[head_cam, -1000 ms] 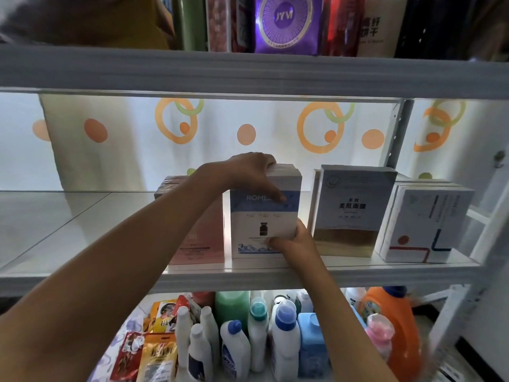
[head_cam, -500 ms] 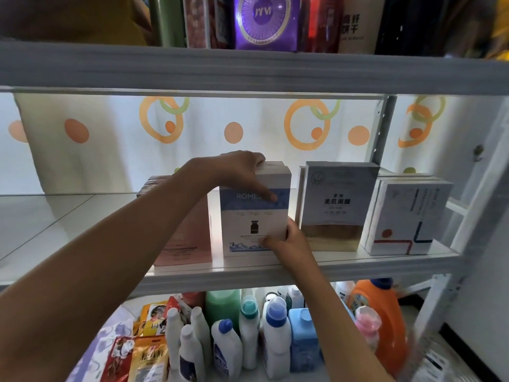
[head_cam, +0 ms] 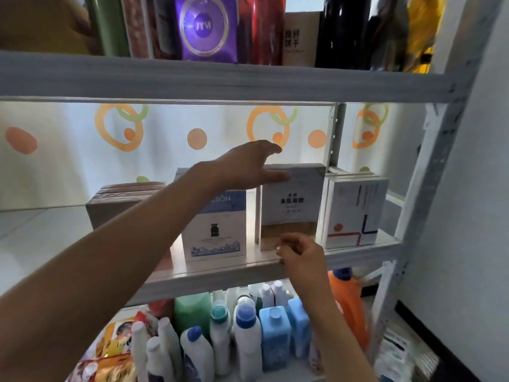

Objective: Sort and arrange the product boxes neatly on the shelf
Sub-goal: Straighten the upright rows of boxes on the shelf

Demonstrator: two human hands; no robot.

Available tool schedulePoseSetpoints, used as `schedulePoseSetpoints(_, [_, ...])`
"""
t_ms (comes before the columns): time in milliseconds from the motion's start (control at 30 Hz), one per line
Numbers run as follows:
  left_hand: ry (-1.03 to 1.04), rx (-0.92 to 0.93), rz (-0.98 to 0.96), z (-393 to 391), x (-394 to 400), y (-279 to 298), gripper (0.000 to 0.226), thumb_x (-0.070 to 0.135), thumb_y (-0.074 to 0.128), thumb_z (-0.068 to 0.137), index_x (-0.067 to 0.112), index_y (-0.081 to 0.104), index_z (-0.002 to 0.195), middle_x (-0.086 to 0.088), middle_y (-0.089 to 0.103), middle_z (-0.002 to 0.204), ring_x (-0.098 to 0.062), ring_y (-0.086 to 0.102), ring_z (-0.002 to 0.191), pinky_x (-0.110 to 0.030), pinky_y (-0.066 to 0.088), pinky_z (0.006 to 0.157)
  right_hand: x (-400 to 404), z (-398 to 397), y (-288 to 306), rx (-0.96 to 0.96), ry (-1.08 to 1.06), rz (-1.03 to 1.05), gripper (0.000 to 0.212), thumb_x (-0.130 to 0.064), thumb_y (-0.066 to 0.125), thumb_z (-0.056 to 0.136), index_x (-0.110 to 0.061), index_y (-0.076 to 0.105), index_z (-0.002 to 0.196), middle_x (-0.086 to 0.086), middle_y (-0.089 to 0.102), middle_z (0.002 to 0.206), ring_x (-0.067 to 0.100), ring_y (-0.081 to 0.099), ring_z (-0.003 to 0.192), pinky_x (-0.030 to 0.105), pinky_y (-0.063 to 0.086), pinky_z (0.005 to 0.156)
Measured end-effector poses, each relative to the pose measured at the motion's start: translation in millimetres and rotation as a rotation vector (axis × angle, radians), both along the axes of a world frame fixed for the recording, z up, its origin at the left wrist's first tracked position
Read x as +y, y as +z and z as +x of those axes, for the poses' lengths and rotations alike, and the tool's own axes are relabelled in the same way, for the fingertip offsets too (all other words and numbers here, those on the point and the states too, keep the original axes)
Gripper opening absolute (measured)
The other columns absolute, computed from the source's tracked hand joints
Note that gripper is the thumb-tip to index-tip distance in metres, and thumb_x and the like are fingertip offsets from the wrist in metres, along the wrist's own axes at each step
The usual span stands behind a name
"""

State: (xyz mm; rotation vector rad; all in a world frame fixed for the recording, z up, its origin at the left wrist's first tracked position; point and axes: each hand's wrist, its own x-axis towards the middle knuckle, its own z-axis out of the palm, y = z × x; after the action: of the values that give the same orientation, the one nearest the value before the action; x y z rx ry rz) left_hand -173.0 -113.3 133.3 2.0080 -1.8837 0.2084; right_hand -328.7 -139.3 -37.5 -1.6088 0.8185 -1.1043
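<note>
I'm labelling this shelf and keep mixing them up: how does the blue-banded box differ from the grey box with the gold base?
The blue-banded box is white with a blue strip on top and a small bottle picture; the grey box has dark characters and a gold-brown base. The blue-banded box is untouched, while the left hand reaches over the grey box and the right hand is at its lower edge. Both stand upright, facing out.

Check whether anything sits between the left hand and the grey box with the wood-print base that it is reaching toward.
Nothing visible blocks it. The left hand is open over the top front edge of the grey box, with only air between. The blue-and-white box stands apart to its left.
</note>
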Motion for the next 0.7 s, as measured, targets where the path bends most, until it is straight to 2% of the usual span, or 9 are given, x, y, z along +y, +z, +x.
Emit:
schedulePoseSetpoints(67, [-0.013,-0.01,0.02,-12,-10,1,0.08,0.061,0.06,0.085,0.021,0.033,0.15,0.003,0.033,0.156,-0.017,0.032,0.142,-0.035,0.027,0.115,-4,-11,4,-0.042,-0.114,-0.021,0.021,-0.008,0.063,0.09,-0.029,0.061,0.092,-0.013,0.065,0.093,0.005,0.061,0.087,0.014,0.05,0.078])
schedulePoseSetpoints(133, [0.013,-0.031,0.055,-20,-21,3,0.087,0.058,0.065,0.083,0.019,0.029,0.152,0.001,0.031,0.157,-0.019,0.031,0.142,-0.036,0.027,0.114,-9,-18,3,-0.078,-0.176,-0.006,0.023,-0.009,0.061,0.092,-0.024,0.056,0.109,-0.012,0.059,0.104,0.007,0.056,0.094,0.005,0.039,0.07])
schedulePoseSetpoints(200, [0.056,-0.032,0.09,-22,-34,4,0.096,0.058,0.072,0.078,0.017,0.027,0.152,-0.003,0.037,0.154,-0.024,0.037,0.138,-0.038,0.033,0.11,-14,-20,2,-0.059,-0.186,-0.008,0.035,-0.009,0.061,0.091,-0.02,0.052,0.123,-0.008,0.053,0.116,0.009,0.05,0.106,0.008,0.036,0.074])
schedulePoseSetpoints(267, [0.097,0.017,0.15,-21,-47,4,0.098,0.058,0.077,0.072,0.015,0.033,0.148,-0.005,0.048,0.145,-0.025,0.048,0.127,-0.039,0.042,0.103,-17,-19,-1,-0.03,-0.174,-0.015,0.042,-0.008,0.061,0.09,-0.019,0.049,0.129,-0.006,0.052,0.12,0.01,0.049,0.108,0.011,0.037,0.077])
schedulePoseSetpoints(400, [0.122,0.059,0.23,-19,-64,3,0.073,0.054,0.08,0.07,0.011,0.057,0.124,-0.005,0.063,0.115,-0.022,0.06,0.1,-0.041,0.053,0.091,-24,-15,-4,0.03,-0.126,-0.051,0.049,-0.006,0.06,0.088,-0.02,0.047,0.132,-0.005,0.055,0.122,0.01,0.051,0.106,0.013,0.039,0.085])
schedulePoseSetpoints(500, [0.094,0.042,0.251,-17,-69,2,0.052,0.05,0.081,0.071,0.01,0.065,0.101,-0.002,0.068,0.094,-0.022,0.065,0.086,-0.038,0.055,0.08,-29,-10,-7,0.061,-0.133,-0.065,0.053,-0.009,0.062,0.087,-0.021,0.045,0.135,-0.005,0.054,0.128,0.012,0.052,0.112,0.023,0.043,0.095])
schedulePoseSetpoints(600, [0.066,0.053,0.271,-11,-71,3,0.042,0.047,0.083,0.069,0.013,0.067,0.089,-0.001,0.069,0.086,-0.018,0.066,0.077,-0.033,0.054,0.07,-31,-8,-9,0.082,-0.163,-0.091,0.054,-0.012,0.064,0.086,-0.02,0.044,0.135,-0.003,0.052,0.128,0.015,0.052,0.116,0.03,0.047,0.1])
schedulePoseSetpoints(700, [0.05,0.058,0.3,-7,-71,6,0.04,0.046,0.084,0.069,0.015,0.067,0.087,0.0,0.071,0.085,-0.017,0.067,0.076,-0.03,0.052,0.067,-34,-7,-7,0.096,-0.175,-0.091,0.052,-0.015,0.065,0.086,-0.019,0.043,0.133,-0.005,0.049,0.122,0.016,0.052,0.111,0.028,0.046,0.092])
